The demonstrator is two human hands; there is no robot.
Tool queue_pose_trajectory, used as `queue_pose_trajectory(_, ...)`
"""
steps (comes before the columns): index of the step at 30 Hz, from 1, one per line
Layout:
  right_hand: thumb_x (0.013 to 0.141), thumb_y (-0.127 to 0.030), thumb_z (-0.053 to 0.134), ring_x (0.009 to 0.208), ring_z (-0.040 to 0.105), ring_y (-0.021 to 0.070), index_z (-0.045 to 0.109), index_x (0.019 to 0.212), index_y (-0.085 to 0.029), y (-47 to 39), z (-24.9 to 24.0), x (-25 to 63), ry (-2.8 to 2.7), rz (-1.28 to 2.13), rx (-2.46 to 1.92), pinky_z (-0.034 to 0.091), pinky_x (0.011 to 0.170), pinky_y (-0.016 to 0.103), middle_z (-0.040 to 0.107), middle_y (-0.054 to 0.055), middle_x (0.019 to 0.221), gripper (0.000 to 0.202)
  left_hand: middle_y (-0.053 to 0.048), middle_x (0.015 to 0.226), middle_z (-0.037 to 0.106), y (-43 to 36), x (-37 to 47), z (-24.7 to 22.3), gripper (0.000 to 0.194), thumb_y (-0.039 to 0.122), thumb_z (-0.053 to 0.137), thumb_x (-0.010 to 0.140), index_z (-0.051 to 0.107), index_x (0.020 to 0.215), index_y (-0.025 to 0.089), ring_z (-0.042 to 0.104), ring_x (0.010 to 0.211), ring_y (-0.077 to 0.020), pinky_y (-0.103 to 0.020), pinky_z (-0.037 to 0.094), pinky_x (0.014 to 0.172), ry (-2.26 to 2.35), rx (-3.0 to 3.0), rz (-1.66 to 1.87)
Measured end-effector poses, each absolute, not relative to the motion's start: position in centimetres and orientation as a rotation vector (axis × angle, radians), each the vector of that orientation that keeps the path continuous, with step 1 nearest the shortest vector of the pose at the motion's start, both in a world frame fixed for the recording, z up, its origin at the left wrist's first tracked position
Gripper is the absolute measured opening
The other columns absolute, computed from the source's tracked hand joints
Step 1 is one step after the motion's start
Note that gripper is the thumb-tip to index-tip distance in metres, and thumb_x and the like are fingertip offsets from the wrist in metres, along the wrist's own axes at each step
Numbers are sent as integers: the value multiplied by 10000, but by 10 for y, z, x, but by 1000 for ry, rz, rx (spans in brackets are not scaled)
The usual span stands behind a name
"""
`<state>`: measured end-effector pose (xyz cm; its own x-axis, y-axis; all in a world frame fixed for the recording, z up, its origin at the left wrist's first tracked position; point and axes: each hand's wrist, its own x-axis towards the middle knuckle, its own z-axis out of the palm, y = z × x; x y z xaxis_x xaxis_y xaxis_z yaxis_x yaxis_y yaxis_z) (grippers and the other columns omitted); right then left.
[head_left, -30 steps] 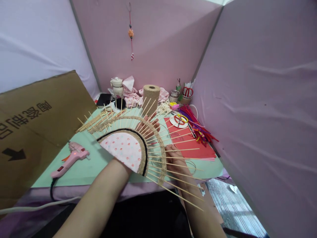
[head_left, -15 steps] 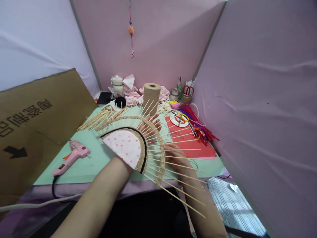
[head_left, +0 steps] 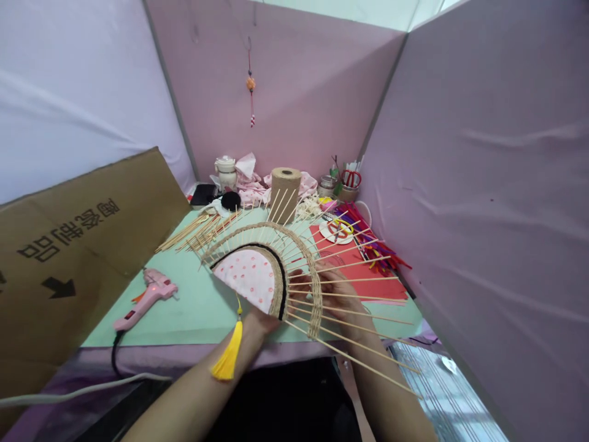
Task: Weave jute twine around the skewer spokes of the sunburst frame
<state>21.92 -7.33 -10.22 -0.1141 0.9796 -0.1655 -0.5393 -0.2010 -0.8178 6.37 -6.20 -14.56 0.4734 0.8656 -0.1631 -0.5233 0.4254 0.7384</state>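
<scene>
A half-round woven fan (head_left: 251, 276) is held up over the table, tilted. Its centre is white cloth with pink dots, edged with twine and a black band. Thin bamboo sticks fan out through an outer twine band (head_left: 316, 294). From its straight edge hangs a yellow tassel (head_left: 229, 353) in front of my left forearm. My left hand (head_left: 265, 320) grips the fan from below, mostly hidden behind the cloth, its fingertips showing between the sticks. My right hand (head_left: 339, 288) is closed at the outer band on the right, partly behind the sticks.
A pink glue gun (head_left: 150, 298) lies at left beside a cardboard box (head_left: 101, 245). Loose bamboo sticks (head_left: 196, 230), a twine spool (head_left: 285, 193) and a white jar (head_left: 226, 175) stand or lie behind. Red sheets (head_left: 354, 270) and coloured pipe cleaners (head_left: 368, 236) are at right.
The yellow tassel has come into view below the fan. My left hand's fingers, spread behind the sticks before, have drawn down toward the right side of the cloth centre. The camera view has shifted.
</scene>
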Motion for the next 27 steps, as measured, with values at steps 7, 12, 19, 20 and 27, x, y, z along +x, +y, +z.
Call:
queue_pose_trajectory(7, 668, -270, 814, 698, 660, 189, 641, 814, -240, -78, -105, 220, -603, 1517, -923, 538, 668, 326, 713, -12, 776, 228, -62, 1357, 614, -119, 53, -141, 807, 135, 814, 569, 583, 1334, 253, 422, 1392, -289, -441, 331, 1150, 211, 587, 815)
queue_pose_trajectory(12, 628, -298, 857, 721, 671, 160, 647, 899, -228, -82, -105, 220, -659, 1440, -933, 537, 707, 300, 716, -24, 827, 350, -59, 1278, 674, -120, 80, -128, 448, 296, 694, 798, 661, 1236, 209, 586, 1234, -236, -362, 422, 1091, 327, 274, 968)
queue_pose_trajectory(19, 750, -432, 760, 902, 696, 197, 734, 921, -216, -84, -128, 226, -952, 1078, -1162, 540, 871, 348, 752, 38, 974, 276, -56, 1271, 683, -122, 90, -125, 405, 127, 547, 857, 660, 1241, 186, 656, 1126, -214, -343, 501, 1000, 396, 175, 1081)
queue_pose_trajectory(20, 800, -447, 708, 979, 690, 215, 742, 987, -226, -87, -132, 226, -1036, 1015, -1186, 527, 928, 374, 750, 53, 1051, 291, -57, 1264, 687, -122, 89, -127, 398, 127, 546, 855, 666, 1230, 184, 657, 1123, -213, -344, 499, 1004, 384, 175, 1084)
queue_pose_trajectory(27, 964, -374, 514, 1125, 662, 238, 700, 1209, -256, -106, -145, 229, -1538, 638, -1261, 495, 1034, 423, 713, 74, 1211, 330, -53, 1360, 626, -121, 77, -142, 494, 139, 521, 828, 610, 1310, 204, 590, 1240, -221, -375, 444, 1077, 228, 223, 1066)
